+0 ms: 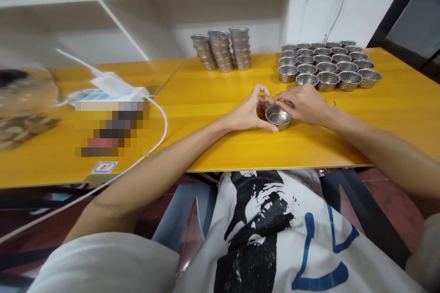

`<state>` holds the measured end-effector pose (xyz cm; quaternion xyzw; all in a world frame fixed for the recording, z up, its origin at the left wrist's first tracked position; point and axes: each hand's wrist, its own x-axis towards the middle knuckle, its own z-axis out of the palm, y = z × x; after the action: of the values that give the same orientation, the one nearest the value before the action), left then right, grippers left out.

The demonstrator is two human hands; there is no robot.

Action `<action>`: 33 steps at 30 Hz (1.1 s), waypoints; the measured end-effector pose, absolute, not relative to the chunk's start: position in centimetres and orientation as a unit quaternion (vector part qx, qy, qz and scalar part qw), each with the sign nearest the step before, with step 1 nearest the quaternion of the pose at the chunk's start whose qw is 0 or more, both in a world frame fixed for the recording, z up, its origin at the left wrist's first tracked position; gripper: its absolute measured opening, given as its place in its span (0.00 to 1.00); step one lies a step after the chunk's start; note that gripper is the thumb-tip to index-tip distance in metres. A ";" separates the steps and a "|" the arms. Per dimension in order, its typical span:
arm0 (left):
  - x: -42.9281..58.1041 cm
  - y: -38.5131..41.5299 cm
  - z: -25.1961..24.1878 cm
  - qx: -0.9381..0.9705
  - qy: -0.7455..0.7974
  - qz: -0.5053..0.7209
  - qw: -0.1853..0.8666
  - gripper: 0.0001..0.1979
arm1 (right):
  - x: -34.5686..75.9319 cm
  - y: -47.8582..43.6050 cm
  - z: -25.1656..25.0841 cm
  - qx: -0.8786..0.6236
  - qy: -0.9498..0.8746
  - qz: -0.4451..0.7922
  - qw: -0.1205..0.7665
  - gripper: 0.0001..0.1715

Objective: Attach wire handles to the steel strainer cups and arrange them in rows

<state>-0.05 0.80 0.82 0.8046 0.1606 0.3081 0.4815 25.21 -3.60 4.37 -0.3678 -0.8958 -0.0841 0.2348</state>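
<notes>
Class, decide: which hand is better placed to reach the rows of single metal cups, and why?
Probably the right hand. It grips the cup just short of the rows of cups, with bare table between. The left hand sits farther left, nearer the stacks.

Left hand meets right hand, seemingly pinching.
</notes>
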 end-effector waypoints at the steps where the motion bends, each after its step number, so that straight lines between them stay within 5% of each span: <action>1: 0.0 0.8 0.9 0.803 0.160 0.313 0.481 0.50 | 25.2 -3.6 4.3 -0.373 -0.893 -0.082 0.239 0.23; 8: -0.5 0.1 2.5 0.859 0.194 0.281 0.382 0.34 | 24.4 -3.9 3.9 -0.419 -0.835 0.038 0.355 0.12; 15: -0.9 0.3 3.7 0.875 0.192 0.265 0.357 0.36 | 24.1 -4.1 4.8 -0.359 -0.808 0.257 0.391 0.36; 19: -1.5 0.9 4.1 0.884 0.188 0.239 0.354 0.31 | 24.7 -4.0 5.6 -0.280 -0.827 0.376 0.312 0.35; 24: -1.9 1.5 4.0 0.878 0.184 0.232 0.375 0.33 | 25.4 -3.6 5.5 -0.273 -0.856 0.328 0.292 0.27; 33: -1.7 1.7 3.8 0.874 0.176 0.238 0.385 0.32 | 25.6 -2.3 4.8 -0.283 -0.873 0.264 0.297 0.35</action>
<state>-1.68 1.66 3.82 0.8741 0.1757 0.2384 0.3850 25.61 -2.34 4.79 -0.2827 -0.8733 0.2637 0.2965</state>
